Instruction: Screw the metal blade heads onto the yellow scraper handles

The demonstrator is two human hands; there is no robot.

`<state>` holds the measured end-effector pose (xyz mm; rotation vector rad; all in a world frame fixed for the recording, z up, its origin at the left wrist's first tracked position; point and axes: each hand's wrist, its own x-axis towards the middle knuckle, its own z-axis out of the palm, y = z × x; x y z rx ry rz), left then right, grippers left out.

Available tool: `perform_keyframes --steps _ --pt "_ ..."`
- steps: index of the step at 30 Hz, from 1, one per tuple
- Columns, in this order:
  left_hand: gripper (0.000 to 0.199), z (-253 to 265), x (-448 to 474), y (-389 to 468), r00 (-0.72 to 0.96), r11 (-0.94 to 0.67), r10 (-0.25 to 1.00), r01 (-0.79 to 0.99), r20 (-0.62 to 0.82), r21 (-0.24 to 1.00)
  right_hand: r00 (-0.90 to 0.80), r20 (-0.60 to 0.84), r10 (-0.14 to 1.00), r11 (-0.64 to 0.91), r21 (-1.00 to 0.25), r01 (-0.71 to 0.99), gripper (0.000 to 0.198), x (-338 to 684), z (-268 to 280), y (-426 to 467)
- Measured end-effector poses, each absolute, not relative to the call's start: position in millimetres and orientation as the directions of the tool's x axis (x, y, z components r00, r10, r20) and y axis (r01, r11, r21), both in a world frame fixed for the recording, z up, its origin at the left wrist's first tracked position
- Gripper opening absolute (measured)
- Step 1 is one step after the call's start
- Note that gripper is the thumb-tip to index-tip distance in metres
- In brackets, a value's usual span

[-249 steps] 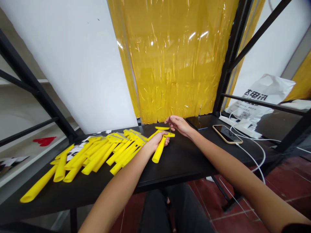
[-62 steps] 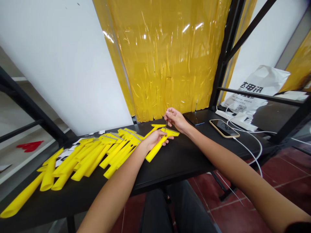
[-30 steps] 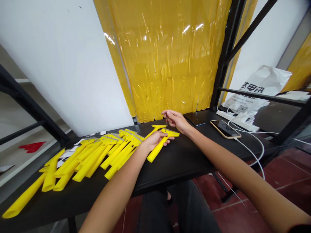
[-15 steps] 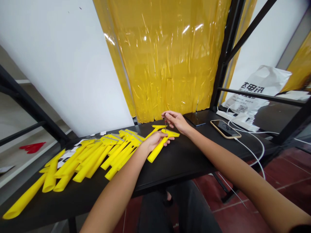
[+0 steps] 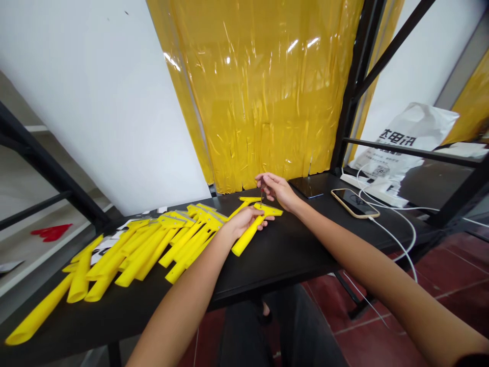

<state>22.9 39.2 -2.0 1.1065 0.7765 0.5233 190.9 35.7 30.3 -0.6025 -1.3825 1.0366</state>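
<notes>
My left hand (image 5: 244, 219) is closed around a yellow plastic scraper (image 5: 246, 240), near where its handle meets the wide head. The scraper's hollow handle end points toward me, just above the black table. In my right hand (image 5: 278, 190), the fingers pinch a small screwdriver (image 5: 262, 196) with a thin upright shaft; its handle is mostly hidden by the fingers. The shaft's tip meets the scraper head. Another yellow scraper (image 5: 239, 208) lies just behind my left hand, partly covered by it.
Several yellow scrapers (image 5: 148, 247) are piled on the black table (image 5: 290, 250) at the left. A phone (image 5: 354, 203) with a white cable (image 5: 410, 229) lies at the right, near a dark flat device (image 5: 307, 187). A white plastic bag (image 5: 405, 140) stands behind a black frame bar (image 5: 412, 151).
The fingers of my right hand have shifted slightly around the screwdriver. My left hand and the scraper stay nearly in place.
</notes>
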Motion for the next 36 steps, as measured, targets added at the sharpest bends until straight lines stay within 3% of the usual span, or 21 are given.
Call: perform_keyframes --steps 8,18,25,36 --pt "0.022 -2.5 22.8 39.0 0.631 0.371 0.721 -0.003 -0.286 0.929 -0.087 0.502 0.86 0.483 -0.858 -0.176 0.039 190.0 30.4 36.4" --pt "0.021 -3.5 22.1 40.4 0.644 0.367 0.711 0.005 -0.284 0.93 -0.105 0.442 0.891 0.398 -0.871 -0.288 0.034 192.7 33.3 35.1" --pt "0.026 -4.8 22.8 41.6 0.651 0.37 0.701 0.019 -0.292 0.929 -0.077 0.507 0.859 0.493 -0.858 -0.145 0.034 189.6 28.1 37.5" --pt "0.032 -4.3 24.0 40.8 0.635 0.411 0.702 0.006 -0.321 0.912 -0.131 0.494 0.86 0.463 -0.861 -0.21 0.038 190.9 30.8 35.3"
